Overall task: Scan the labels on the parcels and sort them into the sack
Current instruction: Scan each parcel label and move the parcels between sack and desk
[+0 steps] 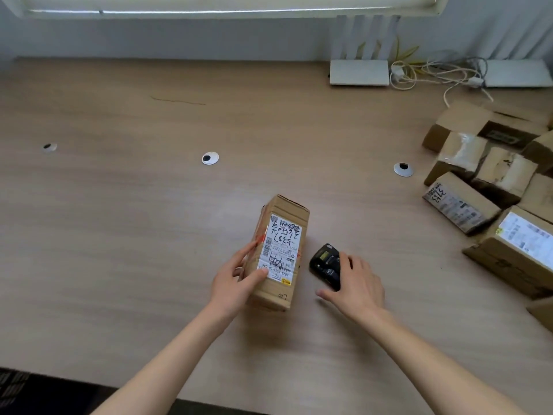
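Observation:
A brown cardboard parcel [281, 235] lies on the wooden table [149, 235], its white shipping label [281, 247] with handwriting facing up. My left hand [236, 274] holds the parcel's near left side, thumb pressed on the label's lower corner. Just right of the parcel lies a small black handheld scanner [324, 263] with a little screen. My right hand [356, 283] lies over the scanner's near end, fingers curling round it. No sack is in view.
A heap of several cardboard parcels [490, 187] with labels fills the table's right side. White boxes [359, 72] and tangled cables [434, 73] sit at the back right by the wall. Three round cable grommets [210, 158] dot the tabletop. The near table edge runs along the bottom.

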Action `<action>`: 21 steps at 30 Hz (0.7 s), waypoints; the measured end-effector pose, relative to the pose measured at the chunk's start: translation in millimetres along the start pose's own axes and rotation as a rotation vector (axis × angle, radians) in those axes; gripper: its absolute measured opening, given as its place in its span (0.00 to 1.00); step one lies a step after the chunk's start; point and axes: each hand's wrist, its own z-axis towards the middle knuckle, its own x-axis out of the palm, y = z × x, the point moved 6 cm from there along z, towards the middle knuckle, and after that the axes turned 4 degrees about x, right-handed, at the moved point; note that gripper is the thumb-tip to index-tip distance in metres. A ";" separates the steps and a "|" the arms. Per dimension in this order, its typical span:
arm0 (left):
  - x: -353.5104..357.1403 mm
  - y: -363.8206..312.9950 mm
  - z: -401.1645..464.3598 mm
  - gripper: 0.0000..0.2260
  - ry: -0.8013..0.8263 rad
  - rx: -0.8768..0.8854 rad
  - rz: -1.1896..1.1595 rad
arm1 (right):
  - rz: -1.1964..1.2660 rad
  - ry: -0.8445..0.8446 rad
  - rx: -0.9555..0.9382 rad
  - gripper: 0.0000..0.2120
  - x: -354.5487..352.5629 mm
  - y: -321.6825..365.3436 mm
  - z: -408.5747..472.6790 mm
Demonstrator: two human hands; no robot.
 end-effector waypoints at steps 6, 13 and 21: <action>2.3 13.7 7.1 0.25 -0.022 -0.005 -0.015 | 0.016 -0.044 -0.002 0.45 9.4 -5.6 19.7; 0.7 8.1 12.6 0.25 -0.022 -0.003 -0.033 | 0.051 -0.020 -0.060 0.35 -6.5 -3.6 15.8; -41.3 -75.8 9.9 0.26 -0.065 0.091 -0.045 | 0.047 -0.167 -0.184 0.35 -120.5 24.2 -13.9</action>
